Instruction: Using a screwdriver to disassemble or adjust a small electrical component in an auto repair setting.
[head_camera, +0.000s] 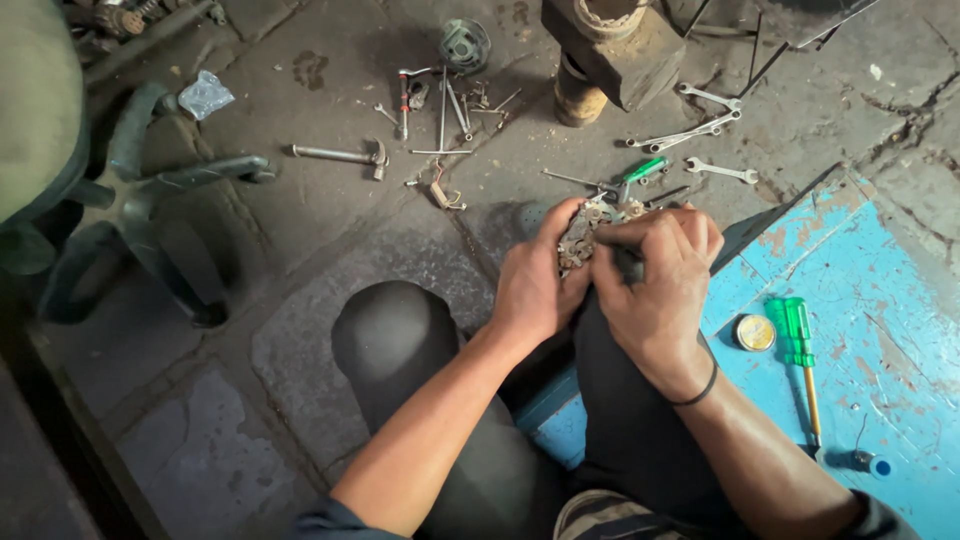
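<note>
Over the stone floor (300, 330), beside a chipped blue metal sheet (880, 300), the person sits with knees up. The left hand (535, 285) cradles a small grimy metal assembly (580, 240) above the knees, fingers wrapped round it. The right hand (655, 290), fingers closed, pinches a dark-handled tool (628, 265) against it, apparently working a part or fastener. Judged next: steady, fine turning. Spanners (700, 125) lie well apart.

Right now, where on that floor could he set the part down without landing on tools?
Bare stone lies left of his knee, between it and the chair base. The blue board is bare beyond the green screwdriver. It is crowded ahead of both hands, among the wrenches and hammer.
</note>
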